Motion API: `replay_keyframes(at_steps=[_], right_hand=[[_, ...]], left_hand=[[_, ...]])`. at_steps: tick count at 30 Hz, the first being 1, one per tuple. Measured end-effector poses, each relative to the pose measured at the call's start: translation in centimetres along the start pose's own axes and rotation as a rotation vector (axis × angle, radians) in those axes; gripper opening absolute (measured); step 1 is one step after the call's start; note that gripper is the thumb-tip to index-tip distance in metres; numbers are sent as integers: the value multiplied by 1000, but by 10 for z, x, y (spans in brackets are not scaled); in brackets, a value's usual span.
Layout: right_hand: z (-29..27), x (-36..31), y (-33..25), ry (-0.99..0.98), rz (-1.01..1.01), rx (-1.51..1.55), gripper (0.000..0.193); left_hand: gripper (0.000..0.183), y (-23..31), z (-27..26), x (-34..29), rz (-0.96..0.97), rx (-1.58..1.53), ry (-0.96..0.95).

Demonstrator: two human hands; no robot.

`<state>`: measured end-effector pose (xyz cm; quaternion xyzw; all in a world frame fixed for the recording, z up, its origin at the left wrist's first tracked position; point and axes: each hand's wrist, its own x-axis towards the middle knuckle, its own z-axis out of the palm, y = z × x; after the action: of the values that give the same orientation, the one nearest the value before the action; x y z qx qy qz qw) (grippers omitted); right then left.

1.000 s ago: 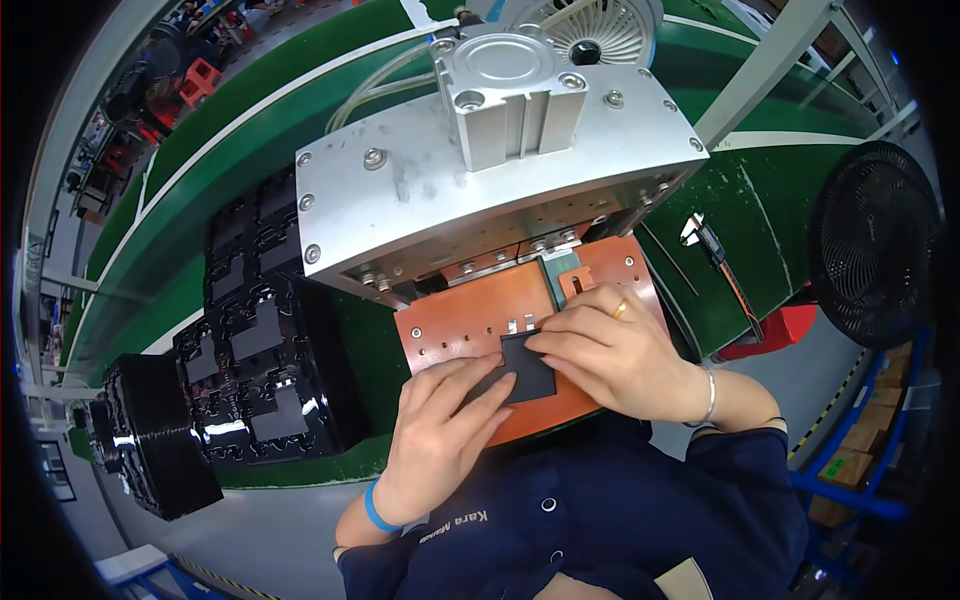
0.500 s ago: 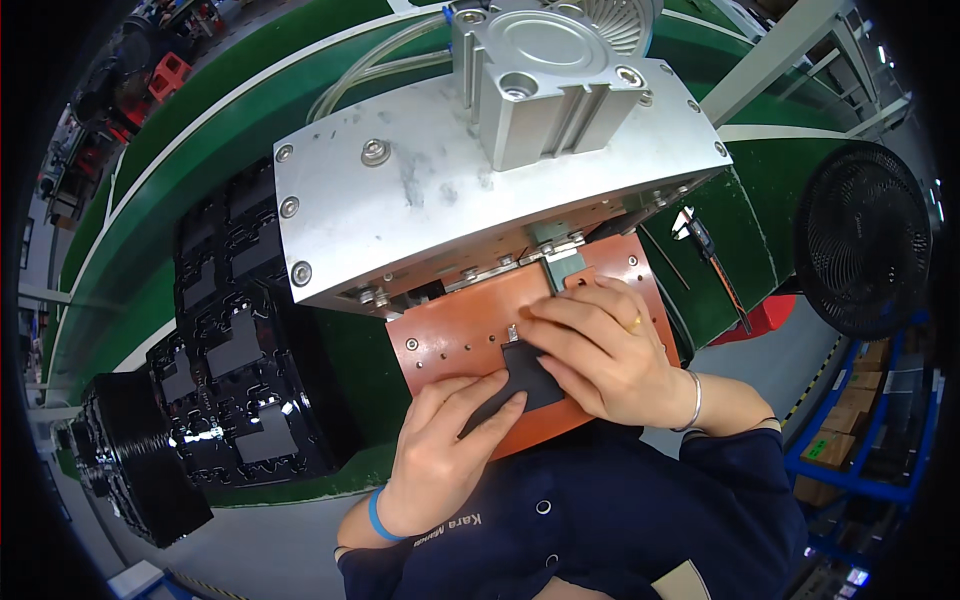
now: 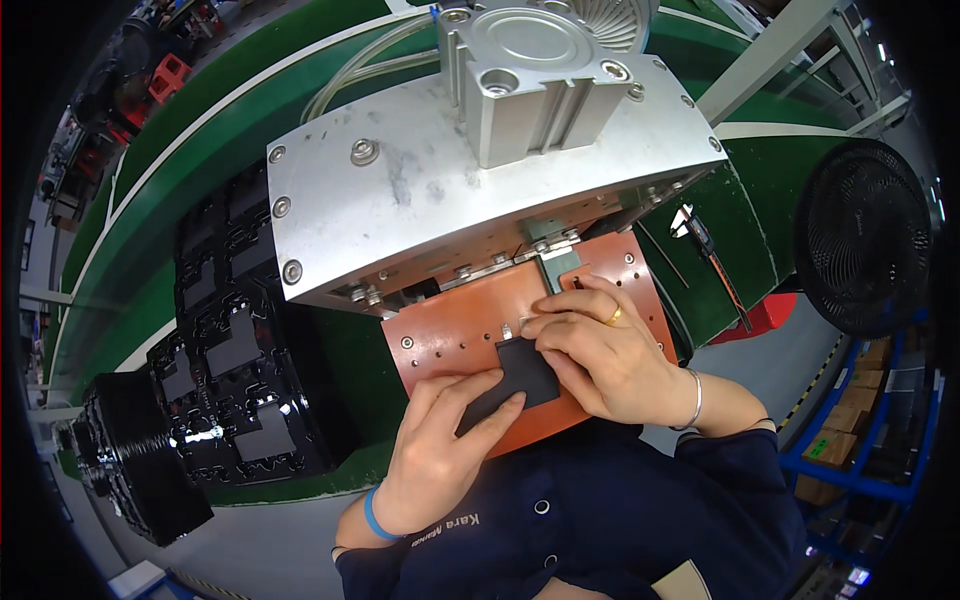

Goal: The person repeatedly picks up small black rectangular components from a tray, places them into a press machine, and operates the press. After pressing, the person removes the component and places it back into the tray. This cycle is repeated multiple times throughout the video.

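Presently, the dark tabbed pouch (image 3: 529, 372) is held at its left by the left hand (image 3: 435, 440); its far-right corner is covered by the right hand (image 3: 607, 356), whose hold cannot be told.

Dark piece (image 3: 527, 372) partly hidden (by left hand (image 3: 438, 445)), pale fan (image 3: 622, 22) cropped, possible stool (image 3: 168, 77) blurred

Dark flat piece (image 3: 528, 372) | roughly rectangular | silvery tab (image 3: 507, 331) at far edge | askew over orange plate (image 3: 450, 335)

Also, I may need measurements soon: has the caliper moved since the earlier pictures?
No: the caliper shows no shift either way against the pale line on the table.
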<state>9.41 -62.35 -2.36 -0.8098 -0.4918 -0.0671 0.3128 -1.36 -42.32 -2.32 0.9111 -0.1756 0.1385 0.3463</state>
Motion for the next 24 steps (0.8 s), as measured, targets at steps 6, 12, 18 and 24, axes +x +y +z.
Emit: replay_keyframes(at_steps=[6, 12, 18, 24], right_hand=[[-17, 0, 2, 207, 50, -25, 25], [-22, -22, 3, 91, 145, 75, 20], [-20, -24, 4, -40, 124, 53, 29], [-20, -25, 4, -57, 119, 64, 36]], left_hand=[[46, -1, -2, 2, -5, 16, -32], [43, -9, 2, 22, -6, 24, 5], [39, -16, 2, 34, -38, 42, 16], [30, -14, 3, 42, -107, 53, 48]])
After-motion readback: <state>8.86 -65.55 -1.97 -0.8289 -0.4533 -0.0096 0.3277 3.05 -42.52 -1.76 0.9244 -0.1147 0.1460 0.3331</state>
